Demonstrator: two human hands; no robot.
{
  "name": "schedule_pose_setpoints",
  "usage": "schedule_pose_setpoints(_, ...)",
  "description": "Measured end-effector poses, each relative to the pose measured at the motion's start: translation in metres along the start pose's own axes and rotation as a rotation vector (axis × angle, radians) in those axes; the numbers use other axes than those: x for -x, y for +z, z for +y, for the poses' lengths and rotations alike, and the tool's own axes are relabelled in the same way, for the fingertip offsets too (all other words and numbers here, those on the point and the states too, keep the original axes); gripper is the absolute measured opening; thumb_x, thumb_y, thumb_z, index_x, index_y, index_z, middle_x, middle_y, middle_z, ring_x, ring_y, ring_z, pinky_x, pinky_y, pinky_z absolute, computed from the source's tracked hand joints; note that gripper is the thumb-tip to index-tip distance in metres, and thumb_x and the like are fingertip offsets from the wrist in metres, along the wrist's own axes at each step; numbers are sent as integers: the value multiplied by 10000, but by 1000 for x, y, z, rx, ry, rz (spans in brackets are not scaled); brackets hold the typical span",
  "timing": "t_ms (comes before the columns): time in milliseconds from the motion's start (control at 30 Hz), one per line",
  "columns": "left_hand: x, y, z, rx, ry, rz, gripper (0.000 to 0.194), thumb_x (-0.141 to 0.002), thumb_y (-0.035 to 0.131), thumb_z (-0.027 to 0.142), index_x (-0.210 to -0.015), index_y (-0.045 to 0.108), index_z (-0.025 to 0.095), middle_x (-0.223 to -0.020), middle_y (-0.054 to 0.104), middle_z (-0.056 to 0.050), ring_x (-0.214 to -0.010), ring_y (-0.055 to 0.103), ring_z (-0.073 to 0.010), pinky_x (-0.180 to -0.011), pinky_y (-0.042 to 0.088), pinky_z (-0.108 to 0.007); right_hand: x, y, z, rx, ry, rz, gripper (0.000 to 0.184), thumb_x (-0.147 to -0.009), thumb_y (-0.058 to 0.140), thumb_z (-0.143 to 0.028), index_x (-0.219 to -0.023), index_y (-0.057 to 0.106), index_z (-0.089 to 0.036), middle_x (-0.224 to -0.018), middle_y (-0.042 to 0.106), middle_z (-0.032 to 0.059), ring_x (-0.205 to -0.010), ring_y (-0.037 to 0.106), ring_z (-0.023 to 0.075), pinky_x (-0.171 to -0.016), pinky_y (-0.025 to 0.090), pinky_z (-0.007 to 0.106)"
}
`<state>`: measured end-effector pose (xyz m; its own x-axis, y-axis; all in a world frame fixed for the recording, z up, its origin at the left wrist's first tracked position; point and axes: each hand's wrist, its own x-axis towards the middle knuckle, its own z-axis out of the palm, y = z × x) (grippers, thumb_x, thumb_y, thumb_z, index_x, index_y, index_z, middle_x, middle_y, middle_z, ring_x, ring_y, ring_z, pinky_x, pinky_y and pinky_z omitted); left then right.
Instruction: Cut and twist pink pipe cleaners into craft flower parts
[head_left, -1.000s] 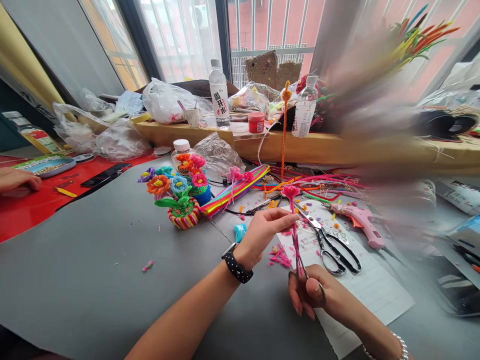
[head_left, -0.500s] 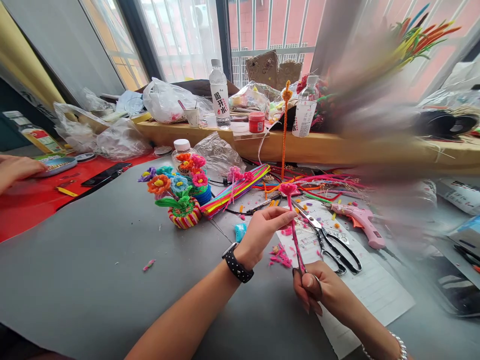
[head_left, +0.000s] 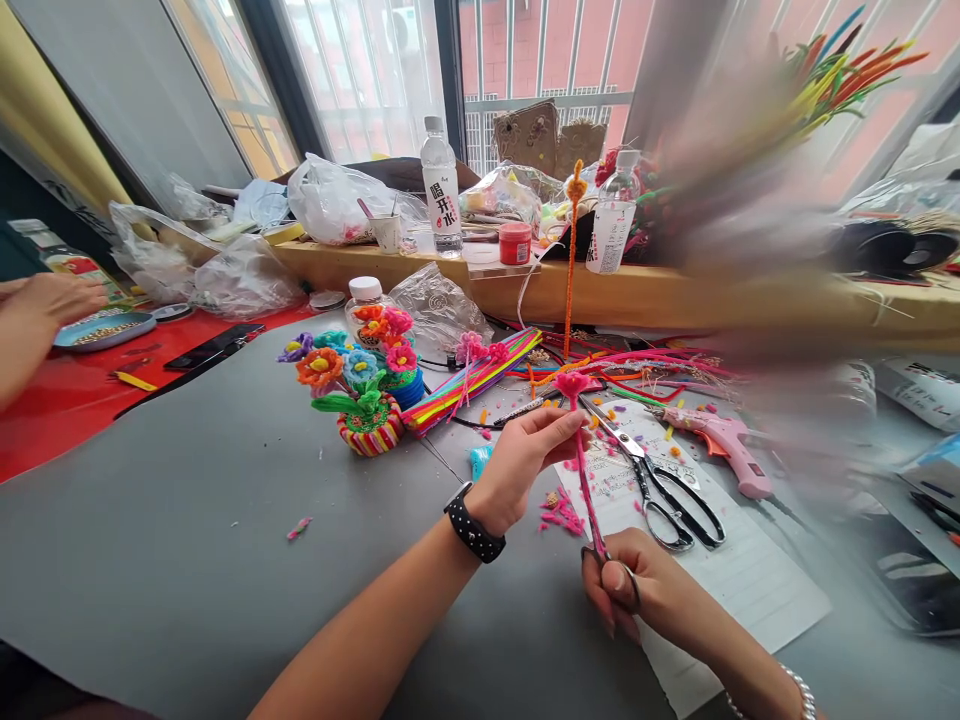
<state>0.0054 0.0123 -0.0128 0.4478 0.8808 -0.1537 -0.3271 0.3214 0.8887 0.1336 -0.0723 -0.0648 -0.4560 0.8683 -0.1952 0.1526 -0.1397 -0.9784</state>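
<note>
The right grip (head_left: 626,577) clasps scissors (head_left: 599,546); above, the left grip (head_left: 519,462) pinches the pink flower (head_left: 573,384). It's likely light, crushable: hold the stem (head_left: 580,465).

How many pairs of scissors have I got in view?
2: small scissors in the right hand, and black-handled scissors lying on the paper. A dark tool at the right edge is unclear; blur there may hide more.
</note>
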Motion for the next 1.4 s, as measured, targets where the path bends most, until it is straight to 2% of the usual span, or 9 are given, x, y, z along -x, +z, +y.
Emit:
schedule_pose_setpoints(233, 1, 1, -3, -74, 0, 5, 200, -609, 668, 320, -653, 617, 131, -645, 567, 7, -602, 493, -65, -655, 392, -217, 1, 1, -7, -10, -44, -48, 643, -608, 332, -770, -484, 450, -150, -409, 392, -37, -328, 340, 60, -360, 232, 189)
schedule_pose_setpoints(533, 0, 0, -1, -75, 7, 25, 217, -620, 659, 332, -661, 605, 126, -632, 558, 9, -592, 488, -65, -656, 393, -223, -2, 1, -2, -41, 13, 31, 622, -576, 384, -769, -440, 423, -164, -372, 403, -33, -270, 299, 48, -316, 198, 186)
schedule_pose_setpoints(700, 0, 1, 0, -72, 8, 28, 224, -630, 648, 343, -665, 602, 126, -649, 570, 0, -600, 491, -69, -666, 393, -227, -2, 1, -2, -23, 34, 86, 606, -580, 414, -752, -398, 377, -175, -334, 349, -50, -257, 259, 36, -302, 157, 182)
schedule_pose_setpoints(1067, 1, 0, -1, -196, 13, -35, 239, -621, 645, 363, -644, 602, 129, -619, 554, 6, -605, 499, -79, -644, 385, -229, 0, -1, -4, 28, -66, -42, 684, -610, 299, -780, -438, 474, -141, -374, 346, -45, -331, 325, 57, -361, 219, 193)
schedule_pose_setpoints(1400, 1, 0, -3, -205, 53, -13, 256, -639, 627, 375, -659, 588, 123, -621, 535, 5, -594, 473, -73, -638, 383, -225, -2, 2, -1, -13, -29, 46, 633, -589, 367, -769, -437, 429, -158, -390, 396, -33, -307, 326, 56, -341, 216, 192)
